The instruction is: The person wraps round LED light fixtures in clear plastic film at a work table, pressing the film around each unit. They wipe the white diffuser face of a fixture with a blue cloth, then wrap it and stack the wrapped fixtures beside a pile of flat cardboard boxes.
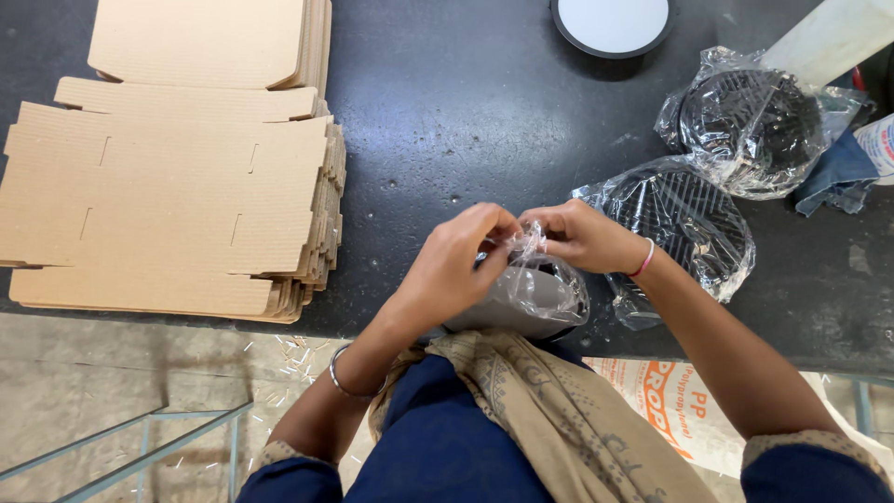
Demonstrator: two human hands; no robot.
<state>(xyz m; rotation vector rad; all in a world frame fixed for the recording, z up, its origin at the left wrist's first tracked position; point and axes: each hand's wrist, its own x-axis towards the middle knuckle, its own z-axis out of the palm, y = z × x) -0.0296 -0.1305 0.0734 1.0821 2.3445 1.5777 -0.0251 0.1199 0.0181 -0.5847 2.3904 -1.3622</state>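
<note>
Both hands meet at the near edge of a dark table. My left hand and my right hand pinch the gathered mouth of a clear plastic bag. The bag holds a round white and grey disc-shaped item that rests against the table edge. Close on the right lies a bagged black round finned part, and a second one sits further back.
A tall stack of flat cardboard box blanks fills the left of the table. A round white disc with a black rim lies at the far edge. A blue cloth is at the right. A printed sack lies on the floor.
</note>
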